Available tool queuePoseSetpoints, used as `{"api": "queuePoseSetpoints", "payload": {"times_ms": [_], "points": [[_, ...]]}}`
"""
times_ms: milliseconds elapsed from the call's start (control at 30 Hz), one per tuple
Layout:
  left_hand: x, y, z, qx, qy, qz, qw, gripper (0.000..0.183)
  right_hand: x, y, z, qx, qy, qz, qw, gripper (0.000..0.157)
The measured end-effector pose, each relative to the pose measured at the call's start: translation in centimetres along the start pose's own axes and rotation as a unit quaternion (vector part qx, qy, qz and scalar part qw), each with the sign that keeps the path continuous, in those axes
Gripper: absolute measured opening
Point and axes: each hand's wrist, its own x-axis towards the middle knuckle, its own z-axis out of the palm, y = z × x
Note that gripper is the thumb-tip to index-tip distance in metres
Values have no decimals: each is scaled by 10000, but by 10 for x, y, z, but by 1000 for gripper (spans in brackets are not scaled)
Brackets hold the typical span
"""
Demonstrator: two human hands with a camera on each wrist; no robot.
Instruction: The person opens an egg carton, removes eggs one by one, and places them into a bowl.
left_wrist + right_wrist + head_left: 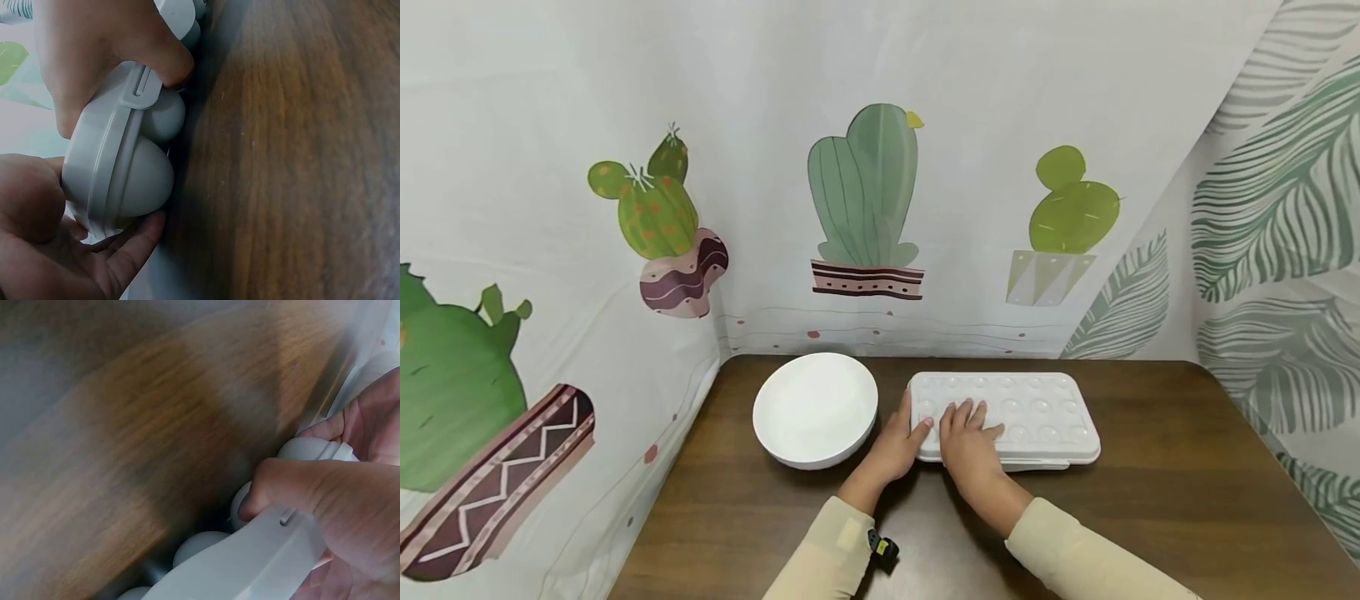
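A white lidded egg box (1045, 408), its lid marked with rows of round dimples, lies on the table; rounded cups (147, 178) bulge from its underside. My left hand (895, 446) grips its left end, thumb on the lid's corner and fingers (134, 253) reaching beneath the end cup. My right hand (973, 450) has its fingers spread over the lid's left half. The right thumb (275, 481) hooks over the front edge, at the slotted end of the white carrying handle (250, 550). The right palm hides part of the front edge in the head view.
A white round bowl (816, 408) stands left of the box, close to my left forearm. The brown wooden table (1165, 467) meets a cactus-print cloth (970, 208) at its back edge. A small black device (883, 550) sits on the left wrist.
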Motion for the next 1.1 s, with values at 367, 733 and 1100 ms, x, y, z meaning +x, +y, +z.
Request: {"api": "queuePoseSetpoints", "payload": {"times_ms": [367,733,1100], "points": [[0,-1,0,56,10,30,10000,77,-2,-2,5,-63,215,2,9997,45],[0,-2,1,52,26,-75,10000,77,-2,-3,6,88,225,78,9997,44],[1,-2,2,93,66,-20,9999,77,-2,-3,9,126,227,27,9997,51]]}}
